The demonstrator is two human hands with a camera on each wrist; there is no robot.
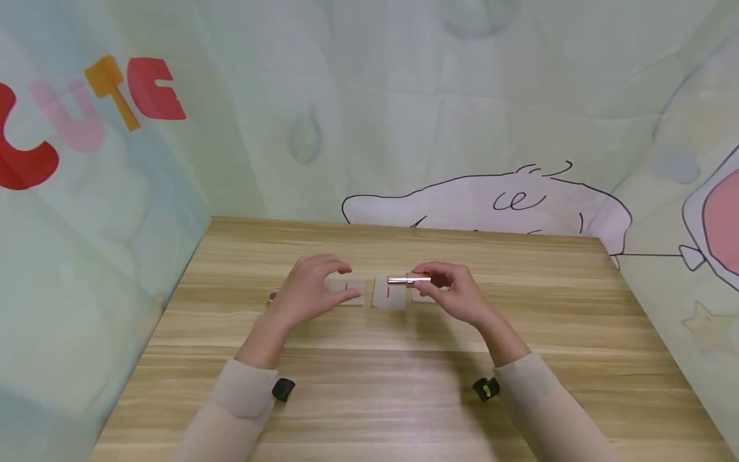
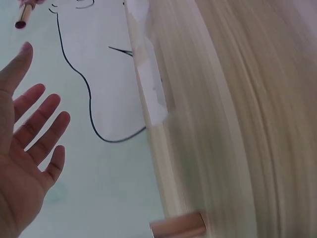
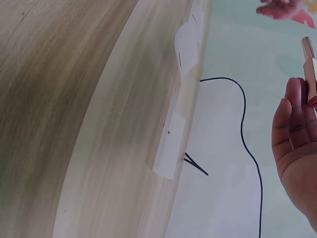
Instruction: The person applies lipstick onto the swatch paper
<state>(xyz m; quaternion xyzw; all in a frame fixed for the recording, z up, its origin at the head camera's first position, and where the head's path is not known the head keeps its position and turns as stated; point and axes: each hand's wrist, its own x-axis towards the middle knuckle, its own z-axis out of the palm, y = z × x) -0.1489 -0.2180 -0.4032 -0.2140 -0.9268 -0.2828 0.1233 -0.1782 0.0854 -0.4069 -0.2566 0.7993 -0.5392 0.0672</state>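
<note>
My right hand [image 1: 457,294] pinches a shiny rose-gold lipstick tube [image 1: 398,280] between thumb and fingers. The tube lies level, its narrower end pointing left over the middle white paper [image 1: 388,300]. My left hand [image 1: 308,290] holds nothing; its thumb and fingers stand apart beside the left paper [image 1: 353,298]. Each of these two papers bears a short red stroke. Under the right hand, the third paper [image 1: 423,297] is partly covered. In the left wrist view, the tube's end [image 2: 21,24] shows dark red.
A small copper-coloured cylinder [image 2: 178,226] lies on the wooden table [image 1: 381,410], left of the left hand and mostly hidden by it in the head view. A printed cloth backdrop [image 1: 404,128] rises along the table's back and sides.
</note>
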